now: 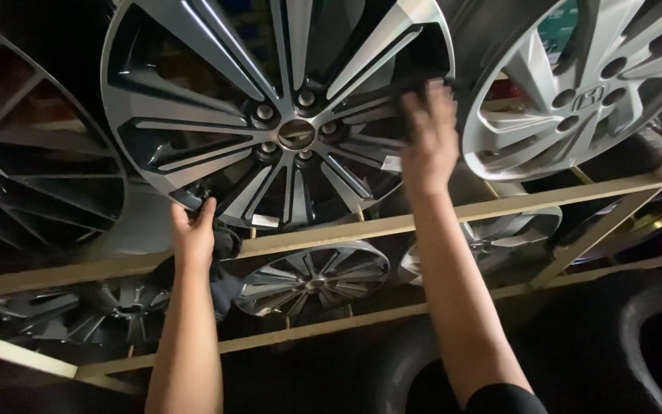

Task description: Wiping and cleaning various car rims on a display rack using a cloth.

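A: Start at the left. What's there?

B: A dark multi-spoke wheel [32,176], partly out of frame, leaning on the same cream metal rack [331,231]. Next comes the left hand [193,230], curled around the lower rim of the big two-tone alloy wheel [277,115]. A dark cloth [224,284] hangs just beside that hand; I can't tell whether the fingers pinch it as well.

A: And the wheel itself?

B: It stands upright on the top rail, face toward the camera, between the dark wheel and a silver wheel [584,84].

A: The right hand?

B: The right hand [429,142] reaches up to the wheel's right edge, fingers spread and laid over the rim, more pressing than gripping. Whether the fingertips hook behind the rim is hidden.

A: What could go wrong?

B: In my judgement the rail is narrow, so a wheel tipped forward could roll off it and drop onto the smaller wheels [312,280] below or the tyres [653,345] at the bottom. The flat right hand gives little hold if it tilts. It could also knock the silver wheel, which sits just beside it.
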